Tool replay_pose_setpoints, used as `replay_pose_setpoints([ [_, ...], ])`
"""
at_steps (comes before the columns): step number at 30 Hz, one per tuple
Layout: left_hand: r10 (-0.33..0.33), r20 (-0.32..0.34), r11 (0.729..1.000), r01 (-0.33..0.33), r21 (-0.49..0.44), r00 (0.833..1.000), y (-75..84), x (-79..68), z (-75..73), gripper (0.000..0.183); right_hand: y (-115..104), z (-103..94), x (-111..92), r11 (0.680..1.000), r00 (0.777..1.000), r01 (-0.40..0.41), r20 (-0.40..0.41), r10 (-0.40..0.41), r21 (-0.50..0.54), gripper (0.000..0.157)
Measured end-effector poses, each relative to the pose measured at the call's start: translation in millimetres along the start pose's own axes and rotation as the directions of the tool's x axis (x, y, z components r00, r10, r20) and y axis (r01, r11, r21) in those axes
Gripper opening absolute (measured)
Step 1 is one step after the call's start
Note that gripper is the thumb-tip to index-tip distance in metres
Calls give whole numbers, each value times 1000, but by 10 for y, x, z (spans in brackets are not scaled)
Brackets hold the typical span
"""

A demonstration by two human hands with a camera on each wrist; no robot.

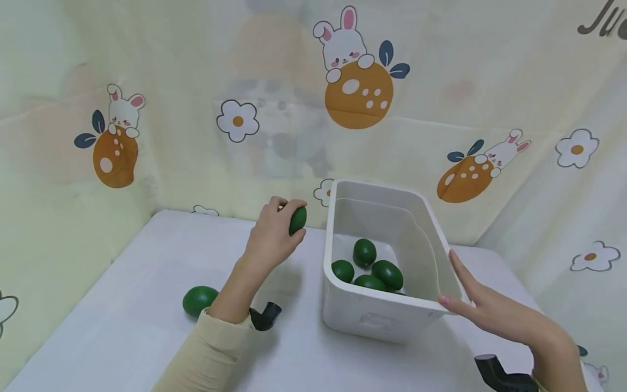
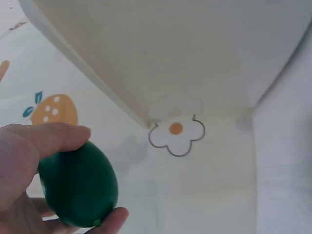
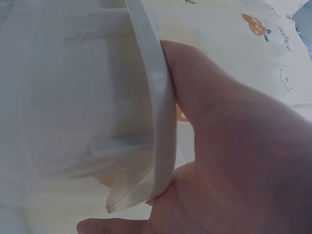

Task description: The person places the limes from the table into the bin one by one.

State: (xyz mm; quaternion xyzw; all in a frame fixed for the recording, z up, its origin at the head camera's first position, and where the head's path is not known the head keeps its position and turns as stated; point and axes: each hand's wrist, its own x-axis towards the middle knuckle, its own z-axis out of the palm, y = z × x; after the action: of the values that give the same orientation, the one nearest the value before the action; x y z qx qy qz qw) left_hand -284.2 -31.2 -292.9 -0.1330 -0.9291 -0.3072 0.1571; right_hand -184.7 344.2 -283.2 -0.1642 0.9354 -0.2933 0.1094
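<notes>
My left hand (image 1: 275, 231) pinches a dark green oval fruit, smooth like an avocado (image 1: 298, 220), between thumb and fingers. It is raised left of a white plastic bin (image 1: 362, 310). In the left wrist view the avocado (image 2: 79, 185) has its rounded side bare, and fingertips press its top and lower end. Several matching avocados (image 1: 387, 275) lie on the bin's floor, partly hidden by the near wall. Straight fingers of my right hand (image 1: 495, 307) rest against the bin's right near corner, with the thumb at the front rim. The right wrist view shows the bin's rim (image 3: 158, 92) against that hand.
Another green avocado (image 1: 200, 301) lies on the white tabletop (image 1: 132, 305), left of the bin and beside my left forearm. Cream cloth (image 1: 274, 158) with rabbit and flower prints hangs behind the table and along both sides. Black devices (image 1: 266, 317) are at both wrists.
</notes>
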Motion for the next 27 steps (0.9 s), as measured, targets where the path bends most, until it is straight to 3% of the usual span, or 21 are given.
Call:
replay_pose_setpoints([
  [11,53,-82,994,-60,-95,995,167,-46,-56,49,30,-42,-39,1000,1000,-13,-10,13,-21,89],
  [19,110,-98,983,-123,-136,989,275,-84,-32,49,57,-27,-64,997,999,43,-30,-45,-58,89],
  [27,211,-136,961,-231,-150,968,361,-109,2,47,41,-40,-60,999,999,-40,-2,40,-31,91],
])
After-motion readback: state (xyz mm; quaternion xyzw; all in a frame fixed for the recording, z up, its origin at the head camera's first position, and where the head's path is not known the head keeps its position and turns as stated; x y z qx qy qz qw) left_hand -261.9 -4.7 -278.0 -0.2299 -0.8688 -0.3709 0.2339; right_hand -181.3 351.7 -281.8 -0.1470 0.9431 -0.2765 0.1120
